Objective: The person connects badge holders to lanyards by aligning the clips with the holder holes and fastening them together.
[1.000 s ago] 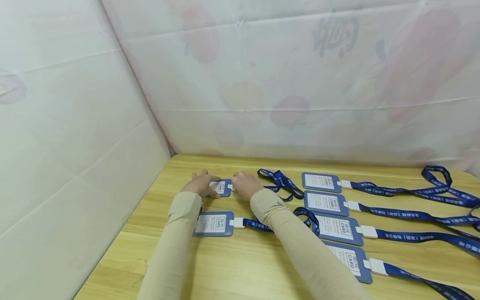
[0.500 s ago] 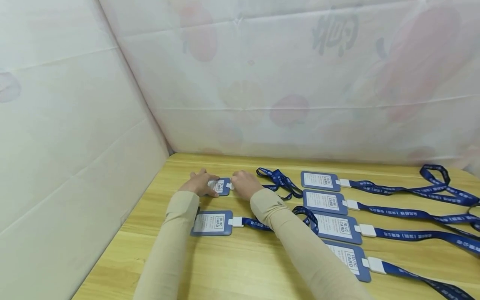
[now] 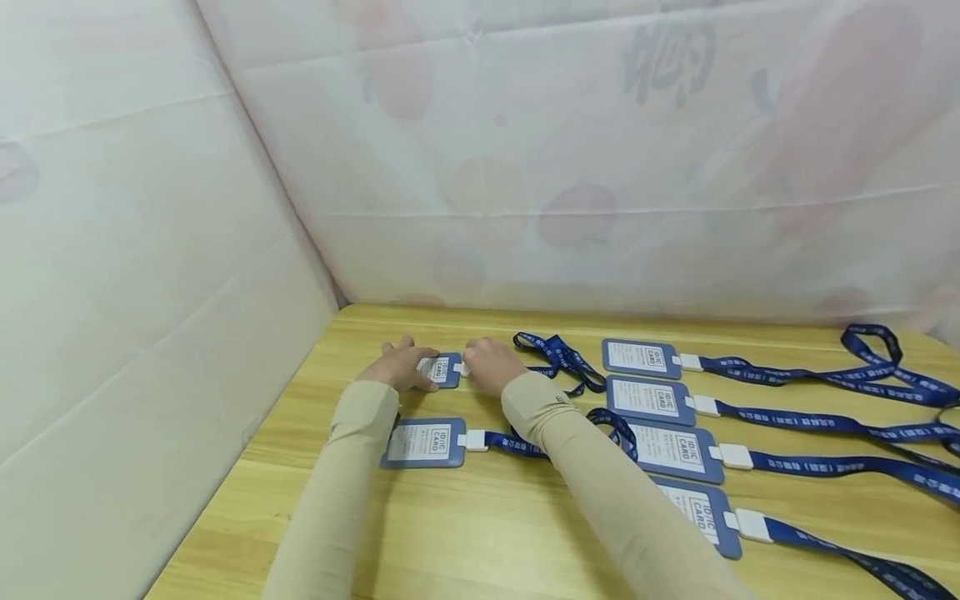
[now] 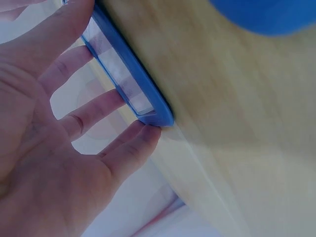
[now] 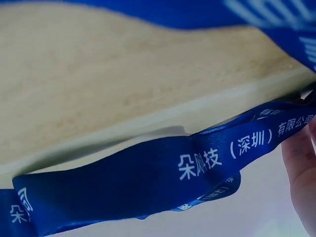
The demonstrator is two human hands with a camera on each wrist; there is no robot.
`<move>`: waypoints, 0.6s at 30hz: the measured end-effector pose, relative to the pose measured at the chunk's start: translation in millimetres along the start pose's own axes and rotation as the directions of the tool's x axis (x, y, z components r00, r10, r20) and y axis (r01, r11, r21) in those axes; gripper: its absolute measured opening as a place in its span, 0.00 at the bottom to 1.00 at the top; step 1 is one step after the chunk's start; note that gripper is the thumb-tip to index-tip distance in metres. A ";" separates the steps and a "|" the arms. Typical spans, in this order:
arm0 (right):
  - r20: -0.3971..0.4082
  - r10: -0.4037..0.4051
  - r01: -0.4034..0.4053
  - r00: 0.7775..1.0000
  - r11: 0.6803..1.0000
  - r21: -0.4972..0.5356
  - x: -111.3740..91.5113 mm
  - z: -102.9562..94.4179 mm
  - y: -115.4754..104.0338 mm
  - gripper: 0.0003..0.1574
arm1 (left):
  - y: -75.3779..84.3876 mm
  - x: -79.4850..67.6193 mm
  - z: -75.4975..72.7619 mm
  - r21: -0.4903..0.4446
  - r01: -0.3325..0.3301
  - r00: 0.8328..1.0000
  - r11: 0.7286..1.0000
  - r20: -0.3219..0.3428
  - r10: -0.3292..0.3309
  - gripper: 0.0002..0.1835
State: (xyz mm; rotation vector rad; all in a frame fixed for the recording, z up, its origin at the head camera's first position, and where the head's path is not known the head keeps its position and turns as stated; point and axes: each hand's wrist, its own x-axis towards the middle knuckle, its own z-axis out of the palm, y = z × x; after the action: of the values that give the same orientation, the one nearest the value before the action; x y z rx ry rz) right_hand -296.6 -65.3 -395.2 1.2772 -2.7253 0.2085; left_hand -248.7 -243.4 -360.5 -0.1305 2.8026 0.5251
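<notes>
At the table's far left lies a blue ID badge holder [image 3: 448,370] with a white card. My left hand [image 3: 393,367] grips its left end, thumb at the near edge and a finger at the far edge. In the left wrist view, fingertips [image 4: 148,132] meet the blue rim of the badge holder [image 4: 140,81]. My right hand [image 3: 491,365], fingers curled, pinches the lanyard at the white clip [image 3: 465,369] beside the badge. The blue lanyard [image 5: 197,163] with white lettering runs to the right fingers, mostly out of frame in the right wrist view.
Nearer me lies a second badge holder [image 3: 423,442], its lanyard [image 3: 513,443] passing under my right forearm. Several more badge holders [image 3: 641,357] form a column at the right, straps [image 3: 810,377] stretching rightward. A draped cloth wall [image 3: 480,167] stands behind the wooden table [image 3: 450,533].
The view shifts very slightly. Both hands stay at the far-left badge and its clip, with hardly any movement.
</notes>
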 end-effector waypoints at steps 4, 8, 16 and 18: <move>0.005 0.019 -0.020 1.000 0.999 0.034 -0.9 2.5 3.2 0.09 | 1.1 1.2 2.7 0.003 0.000 1.000 1.000 0.011 0.000 0.35; 0.008 0.020 -0.020 1.000 0.999 0.036 -1.8 4.4 3.5 0.10 | 1.3 1.2 3.5 0.012 0.009 1.000 1.000 0.013 -0.009 0.35; 0.081 -0.006 0.004 0.997 1.000 0.031 -4.8 -5.2 0.5 0.12 | 1.4 -5.8 0.7 0.099 -0.033 0.999 0.995 0.009 0.033 0.36; 0.093 -0.006 0.000 0.996 0.998 0.066 -5.9 -7.5 1.5 0.14 | 1.5 -6.7 0.5 0.123 -0.046 0.999 0.991 0.007 0.046 0.35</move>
State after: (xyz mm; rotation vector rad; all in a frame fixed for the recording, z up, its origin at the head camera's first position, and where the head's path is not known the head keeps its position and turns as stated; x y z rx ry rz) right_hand -293.6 -58.6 -389.0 1.3406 -2.8165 0.2463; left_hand -242.3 -241.6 -358.5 -0.0391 2.8304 0.3615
